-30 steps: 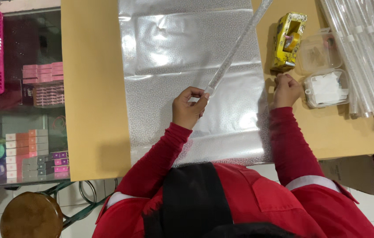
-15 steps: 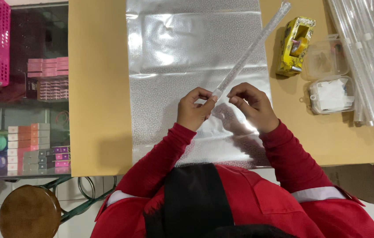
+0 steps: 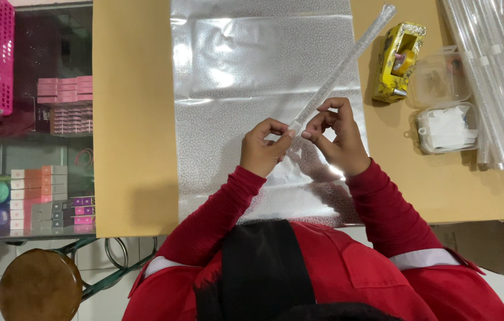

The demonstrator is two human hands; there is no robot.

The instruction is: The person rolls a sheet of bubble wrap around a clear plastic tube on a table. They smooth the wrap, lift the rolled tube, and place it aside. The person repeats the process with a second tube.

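Both hands, left hand (image 3: pixel 262 148) and right hand (image 3: pixel 336 135), pinch the near end of a rolled clear tube (image 3: pixel 342 66) above the silver textured sheet (image 3: pixel 246 71); yellow tape dispenser (image 3: pixel 399 62) sits to the right.

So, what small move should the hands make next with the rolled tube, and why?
Probably press down the near end of the rolled clear tube: the left hand and the right hand both pinch that end, while the tape dispenser stands beside them.

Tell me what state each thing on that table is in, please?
Rolled tube: tightly rolled, near end pinched by both hands.
Left hand: closed on the tube's end.
Right hand: fingertips closed on the same end.
Silver sheet: spread flat.
Yellow tape dispenser: lying untouched.
Clear box: lid shut.
Finished tubes: piled together at the right.
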